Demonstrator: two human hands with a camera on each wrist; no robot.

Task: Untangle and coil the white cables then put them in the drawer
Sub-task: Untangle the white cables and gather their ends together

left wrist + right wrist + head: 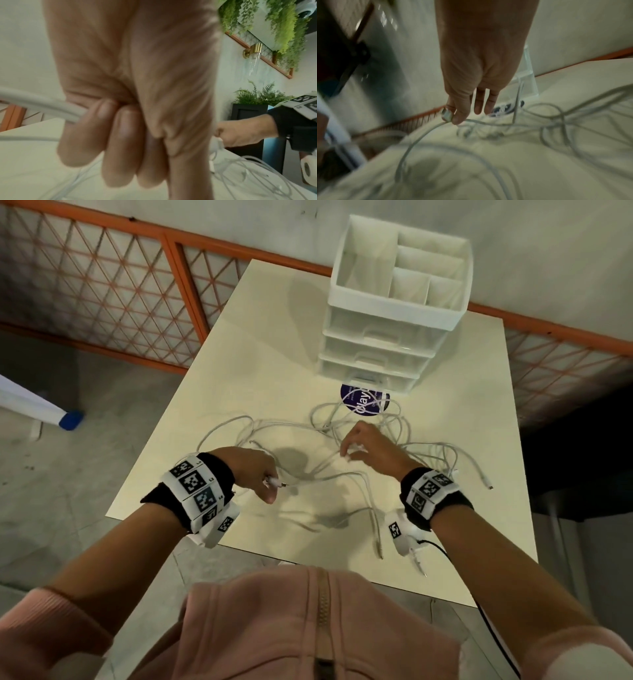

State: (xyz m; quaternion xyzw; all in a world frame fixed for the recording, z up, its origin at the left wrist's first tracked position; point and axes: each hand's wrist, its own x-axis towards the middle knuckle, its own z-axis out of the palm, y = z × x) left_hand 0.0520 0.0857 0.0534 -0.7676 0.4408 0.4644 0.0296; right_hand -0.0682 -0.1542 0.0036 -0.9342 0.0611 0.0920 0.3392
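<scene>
Though cables (359,474) tangled, drawers (373,350) closed.

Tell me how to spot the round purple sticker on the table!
Find the white plastic drawer tower at the cream table's far side. At its foot lies the round purple sticker with white lettering, the only dark patch among pale tangled white cables.

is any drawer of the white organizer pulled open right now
No, all three drawers of the white organizer sit flush and closed in the head view.
</scene>
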